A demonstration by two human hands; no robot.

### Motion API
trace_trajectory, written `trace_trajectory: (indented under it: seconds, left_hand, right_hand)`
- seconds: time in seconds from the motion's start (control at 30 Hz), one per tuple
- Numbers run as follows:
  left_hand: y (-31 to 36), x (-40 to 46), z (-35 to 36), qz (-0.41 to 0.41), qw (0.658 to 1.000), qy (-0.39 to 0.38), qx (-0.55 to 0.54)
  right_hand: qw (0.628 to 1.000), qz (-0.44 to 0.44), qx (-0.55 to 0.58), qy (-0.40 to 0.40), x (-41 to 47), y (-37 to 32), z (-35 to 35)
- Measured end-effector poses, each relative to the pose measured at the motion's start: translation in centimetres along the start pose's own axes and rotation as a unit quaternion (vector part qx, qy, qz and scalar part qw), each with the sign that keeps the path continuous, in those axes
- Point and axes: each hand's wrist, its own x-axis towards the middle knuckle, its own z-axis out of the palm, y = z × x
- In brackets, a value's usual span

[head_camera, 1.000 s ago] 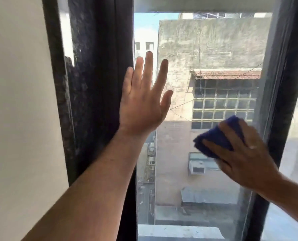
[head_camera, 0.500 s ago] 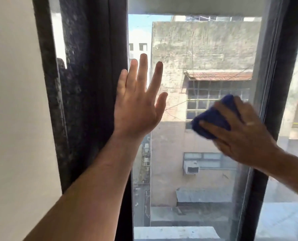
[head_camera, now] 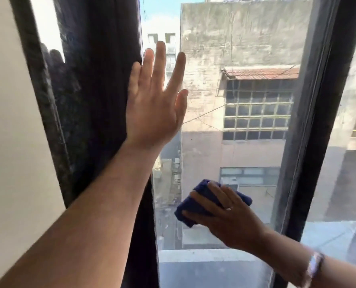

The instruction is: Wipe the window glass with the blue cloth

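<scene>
Head view shows the right hand point(head_camera: 229, 217) pressing a folded blue cloth point(head_camera: 195, 206) flat against the lower window glass point(head_camera: 245, 142), fingers spread over it. The left hand point(head_camera: 154, 104) lies open, palm braced on the pane beside the left dark frame point(head_camera: 102, 90). Likely risks are palm smudges and the cloth snagging the right frame point(head_camera: 310, 121). Open glass lies above and between both hands.

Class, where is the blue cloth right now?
In the head view, the cloth is low on the glass, right of centre, under the right hand and below the flat left hand.
</scene>
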Motion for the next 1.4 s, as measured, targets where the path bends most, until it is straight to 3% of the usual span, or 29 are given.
trace_trajectory:
  seconds: [0.1, 0.2, 0.27, 0.33, 0.43, 0.5, 0.53, 0.63, 0.73, 0.8, 0.87, 1.0, 1.07, 1.17, 1.3, 1.37, 1.4]
  left_hand:
    - [0.5, -0.2, 0.0, 0.0, 1.0, 0.01, 0.002]
    - [0.3, -0.1, 0.1, 0.002, 1.0, 0.02, 0.007]
    - [0.2, -0.1, 0.3, 0.004, 1.0, 0.024, 0.009]
    - [0.2, -0.2, 0.4, 0.003, 1.0, 0.024, 0.011]
    - [0.1, -0.1, 0.5, 0.004, 1.0, 0.021, 0.01]
    - [0.1, -0.1, 0.3, 0.004, 1.0, 0.009, 0.001]
    - [0.1, -0.1, 0.3, 0.003, 1.0, 0.007, 0.002]
    - [0.2, -0.1, 0.3, 0.003, 1.0, 0.014, 0.007]
    - [0.2, -0.1, 0.4, 0.003, 0.999, 0.033, 0.006]
    - [0.1, 0.0, 0.6, 0.002, 0.999, 0.041, 0.007]
    - [0.1, -0.1, 0.8, 0.007, 0.999, 0.045, 0.009]
    - [-0.2, 0.2, 0.9, 0.008, 0.999, 0.042, 0.002]
    - [-0.2, 0.0, 0.8, 0.002, 0.999, 0.032, 0.011]
    - [0.2, -0.3, 0.7, 0.007, 1.0, 0.021, 0.01]
    - [0.3, -0.3, 0.3, 0.002, 1.0, 0.003, -0.006]
    - [0.1, -0.3, 0.2, 0.007, 1.0, 0.0, 0.0]
    - [0.1, -0.3, 0.2, 0.008, 1.0, 0.0, 0.002]
  right_hand:
    - [0.983, 0.158, 0.004, 0.092, 2.0, 6.9, -2.6]
    - [0.927, 0.344, -0.018, 0.147, 6.5, 14.1, -5.7]
    - [0.889, 0.425, -0.015, 0.168, 9.0, 14.4, -6.4]
    - [0.906, 0.39, -0.009, 0.163, 9.4, 10.1, -5.1]
    - [0.991, 0.11, 0.009, 0.081, 5.1, 1.5, -1.9]
    - [0.999, -0.019, -0.027, 0.023, 1.5, -0.5, -0.8]
    - [0.999, -0.031, -0.024, 0.02, 0.6, -0.3, -0.5]
    - [0.993, 0.096, 0.019, 0.067, 0.9, 2.3, -0.8]
    - [0.95, 0.281, 0.028, 0.13, 3.7, 5.6, -2.6]
    - [0.922, 0.355, 0.043, 0.146, 6.3, 5.2, -3.4]
    - [0.928, 0.338, 0.063, 0.144, 8.4, 2.2, -3.0]
    - [0.993, 0.071, 0.048, 0.082, 7.4, -1.4, -1.5]
    - [0.999, 0.029, 0.023, 0.04, 4.8, 0.7, -1.8]
    - [0.981, 0.181, 0.007, 0.065, 2.3, 6.0, -3.5]
    - [0.905, 0.393, -0.003, 0.161, 5.7, 12.8, -5.6]
    - [0.904, 0.385, 0.037, 0.182, 7.7, 10.9, -5.3]
    - [0.929, 0.319, 0.059, 0.18, 7.4, 8.8, -4.4]
